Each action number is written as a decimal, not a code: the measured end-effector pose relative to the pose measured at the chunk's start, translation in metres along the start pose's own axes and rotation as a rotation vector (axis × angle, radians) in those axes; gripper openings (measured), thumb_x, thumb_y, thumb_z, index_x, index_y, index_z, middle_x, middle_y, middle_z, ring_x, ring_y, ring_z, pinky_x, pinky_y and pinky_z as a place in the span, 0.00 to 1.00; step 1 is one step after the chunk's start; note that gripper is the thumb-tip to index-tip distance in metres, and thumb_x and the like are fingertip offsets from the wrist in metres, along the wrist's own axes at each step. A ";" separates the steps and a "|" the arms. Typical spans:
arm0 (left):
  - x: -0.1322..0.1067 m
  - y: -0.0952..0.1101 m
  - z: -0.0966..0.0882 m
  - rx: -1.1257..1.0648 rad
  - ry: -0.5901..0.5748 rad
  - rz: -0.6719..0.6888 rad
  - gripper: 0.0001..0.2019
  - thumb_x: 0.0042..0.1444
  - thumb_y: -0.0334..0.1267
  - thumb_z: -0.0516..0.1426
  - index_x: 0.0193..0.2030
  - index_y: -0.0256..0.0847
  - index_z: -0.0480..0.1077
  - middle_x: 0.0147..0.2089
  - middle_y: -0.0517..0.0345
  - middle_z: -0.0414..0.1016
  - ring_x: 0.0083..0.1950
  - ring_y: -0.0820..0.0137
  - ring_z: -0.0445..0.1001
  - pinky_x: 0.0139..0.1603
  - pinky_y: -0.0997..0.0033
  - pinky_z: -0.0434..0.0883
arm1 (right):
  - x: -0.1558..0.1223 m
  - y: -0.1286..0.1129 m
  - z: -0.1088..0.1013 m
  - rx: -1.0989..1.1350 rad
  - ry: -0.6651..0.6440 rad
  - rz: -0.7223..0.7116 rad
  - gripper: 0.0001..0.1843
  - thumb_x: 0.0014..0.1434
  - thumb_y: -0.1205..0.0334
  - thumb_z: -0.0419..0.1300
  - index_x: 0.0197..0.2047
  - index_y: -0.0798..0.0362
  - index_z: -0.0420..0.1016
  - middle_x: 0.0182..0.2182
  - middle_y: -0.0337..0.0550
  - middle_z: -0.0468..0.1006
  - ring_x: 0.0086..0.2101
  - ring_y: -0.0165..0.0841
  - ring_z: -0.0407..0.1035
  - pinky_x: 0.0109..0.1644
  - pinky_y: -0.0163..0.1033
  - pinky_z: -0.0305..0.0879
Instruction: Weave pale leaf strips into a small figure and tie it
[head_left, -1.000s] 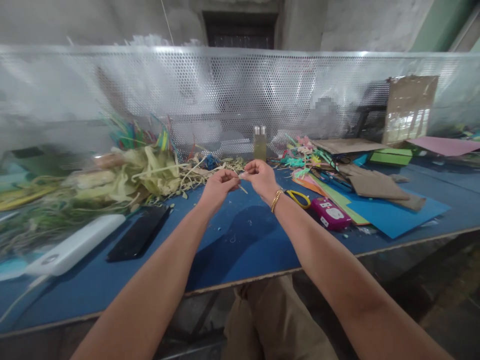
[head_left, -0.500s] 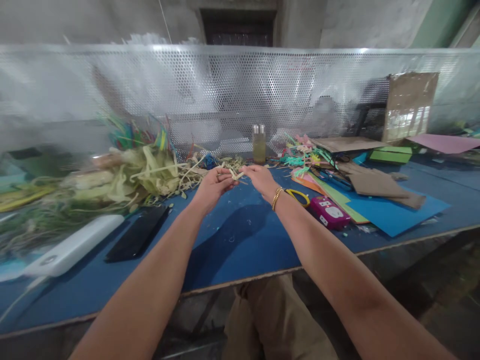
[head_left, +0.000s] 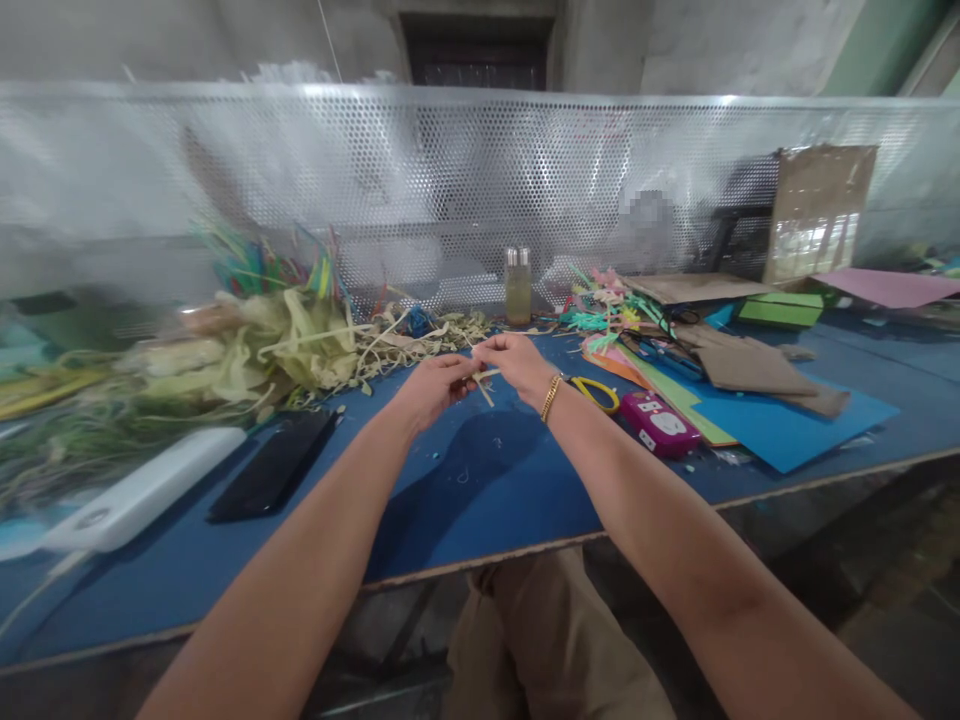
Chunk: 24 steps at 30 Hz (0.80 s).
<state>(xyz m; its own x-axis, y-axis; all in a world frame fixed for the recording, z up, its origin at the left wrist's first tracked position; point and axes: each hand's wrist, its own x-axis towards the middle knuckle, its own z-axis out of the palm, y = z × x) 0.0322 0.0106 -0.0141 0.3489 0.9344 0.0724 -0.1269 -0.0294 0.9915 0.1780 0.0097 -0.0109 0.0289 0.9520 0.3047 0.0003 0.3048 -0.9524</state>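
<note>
Both my hands meet over the middle of the blue table [head_left: 487,490], their fingertips closed on a small piece of pale strips [head_left: 487,385]. It looks like dried husk or leaf, with thin ends sticking out below the fingers. My left hand [head_left: 440,385] pinches it from the left; part of it is hidden behind the fingers. My right hand [head_left: 517,362], with a gold bracelet [head_left: 551,398] at the wrist, pinches it from the right. Behind the hands lies a heap of dry pale strips [head_left: 405,335].
On the left are pale husks [head_left: 300,335], a black phone [head_left: 274,468] and a white power bank [head_left: 150,488]. To the right lie yellow-handled scissors [head_left: 596,393], a magenta box [head_left: 658,424], coloured paper [head_left: 787,430] and cardboard [head_left: 750,355]. A glass bottle [head_left: 517,290] stands behind, before a perforated metal screen [head_left: 450,180].
My left hand has come slightly lower and turned, its fingers more curled. My right hand has shifted a little, and the strip ends now point down to the right.
</note>
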 end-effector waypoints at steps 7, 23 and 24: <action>-0.005 0.004 0.002 0.001 -0.040 -0.106 0.04 0.43 0.32 0.66 0.26 0.34 0.76 0.29 0.53 0.75 0.28 0.77 0.69 0.30 0.78 0.66 | -0.001 0.005 0.004 -0.060 0.103 0.038 0.05 0.49 0.64 0.63 0.25 0.55 0.73 0.21 0.36 0.72 0.23 0.26 0.64 0.28 0.33 0.63; -0.006 0.004 0.004 0.035 -0.074 -0.145 0.03 0.46 0.30 0.65 0.29 0.33 0.76 0.31 0.50 0.77 0.30 0.74 0.73 0.35 0.75 0.71 | 0.003 0.008 -0.001 -0.178 0.142 -0.089 0.08 0.48 0.58 0.62 0.26 0.55 0.75 0.25 0.39 0.76 0.28 0.29 0.67 0.37 0.35 0.63; -0.005 0.002 0.004 0.016 -0.051 -0.119 0.04 0.47 0.30 0.65 0.30 0.33 0.76 0.32 0.50 0.77 0.31 0.74 0.73 0.36 0.74 0.71 | 0.004 0.007 -0.003 -0.168 0.133 -0.099 0.09 0.49 0.57 0.62 0.27 0.55 0.75 0.26 0.39 0.76 0.29 0.29 0.67 0.37 0.35 0.63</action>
<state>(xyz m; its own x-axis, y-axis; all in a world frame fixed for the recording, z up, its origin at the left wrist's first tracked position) 0.0340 0.0043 -0.0116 0.4072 0.9124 -0.0412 -0.0670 0.0749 0.9949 0.1808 0.0154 -0.0168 0.1522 0.9022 0.4035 0.1763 0.3769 -0.9093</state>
